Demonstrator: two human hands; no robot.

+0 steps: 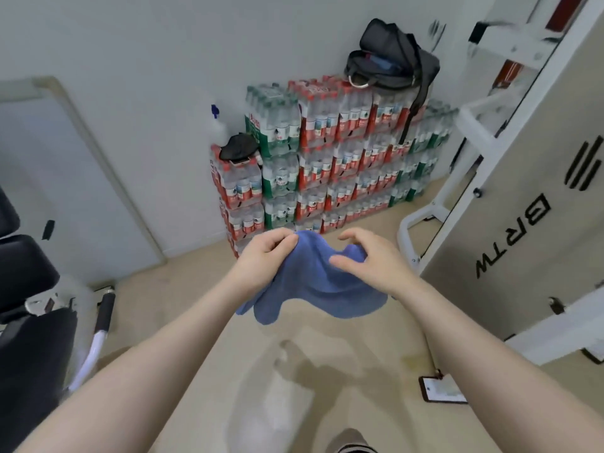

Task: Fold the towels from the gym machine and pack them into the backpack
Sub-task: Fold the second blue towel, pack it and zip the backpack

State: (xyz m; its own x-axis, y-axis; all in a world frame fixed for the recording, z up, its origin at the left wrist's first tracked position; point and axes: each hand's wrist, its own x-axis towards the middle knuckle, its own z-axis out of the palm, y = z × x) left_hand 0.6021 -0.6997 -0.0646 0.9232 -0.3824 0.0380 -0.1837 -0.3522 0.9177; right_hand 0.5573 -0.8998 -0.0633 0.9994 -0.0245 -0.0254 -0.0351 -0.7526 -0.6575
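A blue towel (313, 289) hangs in the air in front of me, above the beige floor. My left hand (264, 256) pinches its upper left edge between thumb and fingers. My right hand (369, 259) is at the towel's upper right edge with the thumb against the cloth and the fingers curled over it. The towel sags between the two hands and droops below them. A black backpack (392, 60) sits open on top of a stack of bottled-water packs (327, 158) against the far wall. The gym machine (523, 191), white with a beige panel, stands at the right.
A black padded bench (29, 289) with a white frame stands at the left. A board (58, 178) leans on the wall behind it. A black cloth (238, 147) and a spray bottle (217, 125) rest on the lower packs. A badge card (443, 389) hangs near my right forearm.
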